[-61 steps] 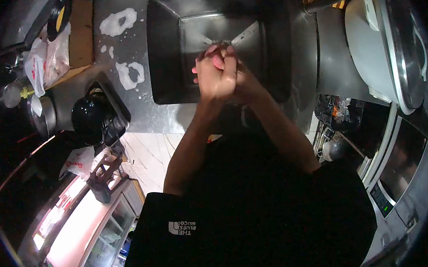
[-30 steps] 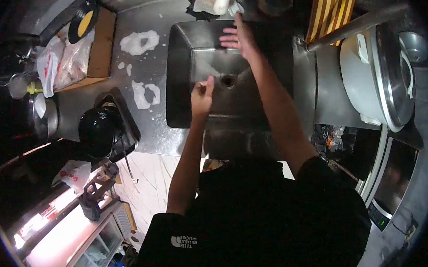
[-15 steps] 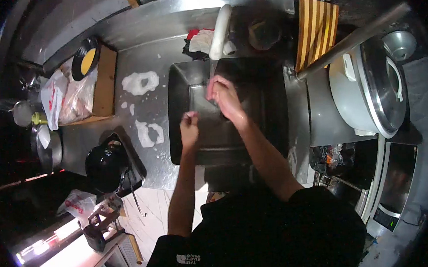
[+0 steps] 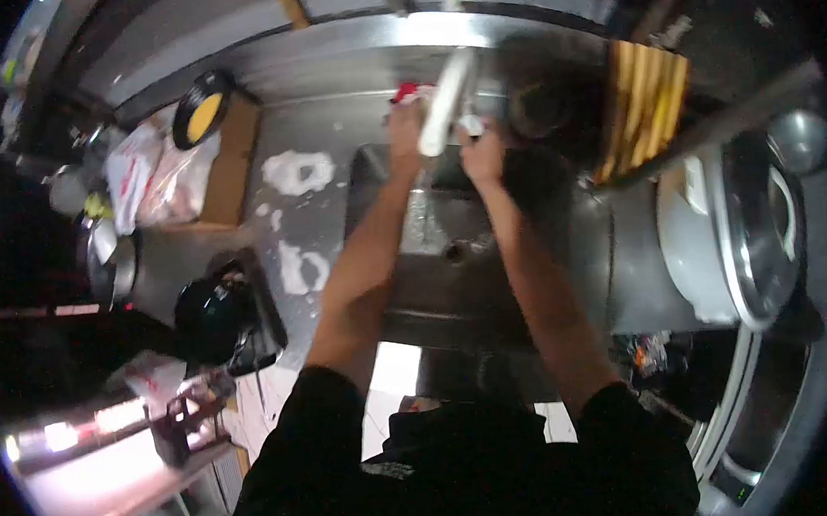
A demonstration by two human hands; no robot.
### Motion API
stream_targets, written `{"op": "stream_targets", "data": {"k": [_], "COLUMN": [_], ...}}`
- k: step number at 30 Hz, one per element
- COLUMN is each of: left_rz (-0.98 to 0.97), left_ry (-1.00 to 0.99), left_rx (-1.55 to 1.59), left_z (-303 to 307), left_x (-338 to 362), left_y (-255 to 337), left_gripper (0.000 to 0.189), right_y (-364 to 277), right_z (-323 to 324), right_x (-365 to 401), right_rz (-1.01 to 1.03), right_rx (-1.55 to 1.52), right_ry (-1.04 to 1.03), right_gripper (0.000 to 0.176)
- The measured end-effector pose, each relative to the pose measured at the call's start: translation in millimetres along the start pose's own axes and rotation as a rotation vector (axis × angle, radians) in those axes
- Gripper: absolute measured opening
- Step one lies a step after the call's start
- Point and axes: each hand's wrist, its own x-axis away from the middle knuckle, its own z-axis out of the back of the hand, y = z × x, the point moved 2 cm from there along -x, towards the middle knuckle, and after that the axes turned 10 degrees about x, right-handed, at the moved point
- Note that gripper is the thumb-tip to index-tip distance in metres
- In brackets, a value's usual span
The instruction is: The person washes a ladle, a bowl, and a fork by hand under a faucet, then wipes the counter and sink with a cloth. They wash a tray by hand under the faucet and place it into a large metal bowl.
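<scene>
My left hand (image 4: 407,132) is behind the sink, its blurred fingers closed on a bunched red and white cloth (image 4: 411,92). Just right of the curved white tap (image 4: 441,107), my right hand (image 4: 482,150) has its fingers round the tap's small white handle (image 4: 471,124). Both arms reach over the steel sink (image 4: 418,320). A wet, shiny patch shows on the sink floor below the spout, close to the drain. Part of the cloth is hidden by my left fingers.
White foam (image 4: 298,173) lies on the counter left of the sink. Farther left are a cardboard box (image 4: 232,165) with bags and a black bowl, and a black helmet-like object (image 4: 208,315). At right, a striped board (image 4: 648,107) and a large lidded white cooker (image 4: 696,248) stand near a slanting pipe (image 4: 740,120).
Both hands have moved forward from over the sink, the left to the cloth and the right to the tap handle. They were under and beside the spout before. The view has shifted slightly.
</scene>
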Motion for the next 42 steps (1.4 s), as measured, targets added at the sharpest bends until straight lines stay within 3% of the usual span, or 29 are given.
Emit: {"op": "stream_targets", "data": {"k": [1,2,3,4,5,6,7,9,11,14,18,21,23,24,26,27,29,31,34,38,42], "left_rz": [0.003,0.039,0.079,0.113,0.193,0.194,0.195,0.065,-0.016,0.219,-0.103,-0.046,0.122,0.115,0.379,0.373,0.482,0.437,0.242,0.158,0.153], "left_ry": [-0.031,-0.085,-0.136,-0.173,-0.211,-0.252,-0.294,-0.227,-0.182,-0.311,-0.084,-0.019,-0.191,-0.185,-0.297,-0.295,-0.328,-0.274,0.007,0.196,0.125], "left_rx": [-0.051,-0.101,-0.131,-0.147,-0.083,-0.135,-0.182,-0.105,-0.108,0.064,-0.283,-0.606,-0.740,-0.731,-0.844,-0.829,-0.788,-0.792,-0.464,-0.396,-0.323], "left_z": [2,11,16,18,9,15,18,-6,-20,80,190,270,290,292,283,280,269,266,260,240,230], "left_x": [-7,-10,-12,-14,-11,-12,-12,-12,-7,-3,-2,-7,4,14,34,36,51,61,79,81,87], "left_y": [10,35,49,58,46,46,48,1,-40,34,-7,-35,-69,-92,-140,-142,-146,-150,-182,-179,-161], "left_gripper": [0.051,0.056,0.061,0.066,0.066,0.067,0.067,0.059,0.053,0.044,0.048,0.050,0.054,0.054,0.057,0.057,0.055,0.051,0.041,0.040,0.028], "right_y": [-9,13,17,22,32,34,24,9,15,10,40,49,33,26,33,27,17,10,12,32,38], "right_z": [6,-11,-18,-15,-20,-14,-6,22,45,94,152,178,187,190,185,184,195,209,216,221,227], "right_x": [2,-2,0,6,-1,0,4,16,35,62,113,148,170,180,203,208,219,225,235,245,245], "right_rz": [0.014,-0.203,-0.543,-0.297,-0.643,-0.503,-0.494,-0.423,-0.390,-0.311,-0.216,-0.276,-0.262,-0.246,-0.283,-0.326,-0.340,-0.362,-0.363,-0.353,-0.348], "right_rx": [0.003,-0.404,-0.935,-1.030,-1.175,-0.973,-0.977,-0.875,-0.921,-0.813,-0.654,-0.633,-0.645,-0.662,-0.758,-0.859,-0.730,-0.612,-0.774,-0.906,-0.901], "right_ry": [-0.003,-0.349,-0.509,-0.562,-0.615,-0.710,-0.726,-0.621,-0.668,-0.783,-0.965,-1.026,-1.024,-1.029,-1.062,-1.107,-1.101,-1.101,-1.015,-0.951,-0.961], "right_gripper": [0.043,0.044,0.043,0.046,0.044,0.052,0.052,0.057,0.057,0.062,0.062,0.063,0.062,0.061,0.062,0.062,0.067,0.072,0.070,0.075,0.078]}}
